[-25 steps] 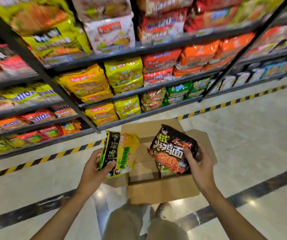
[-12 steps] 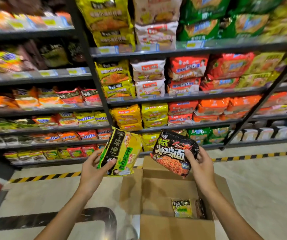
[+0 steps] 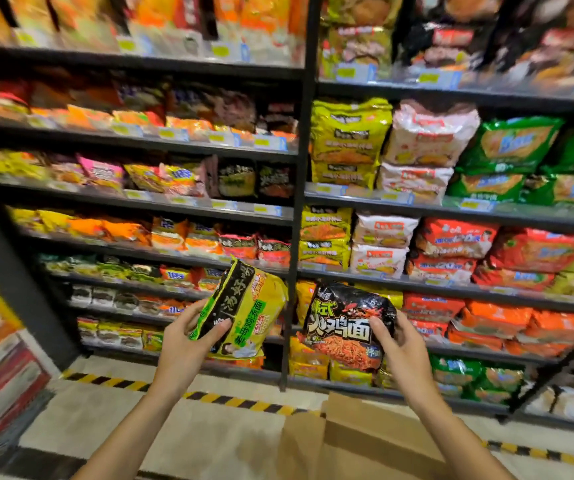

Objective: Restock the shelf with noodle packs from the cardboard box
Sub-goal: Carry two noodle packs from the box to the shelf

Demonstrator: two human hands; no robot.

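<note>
Black metal shelving (image 3: 294,216) across the frame, tiers stacked with multicoloured noodle packs (image 3: 348,140); brown cardboard box (image 3: 365,441) on pale tiled floor (image 3: 209,434), lower centre.

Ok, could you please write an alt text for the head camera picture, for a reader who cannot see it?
A person's left hand holds a yellow-green noodle pack and the right hand holds a black noodle pack, both raised in front of store shelves filled with noodle packs. An open cardboard box stands on the floor below the hands.
</note>
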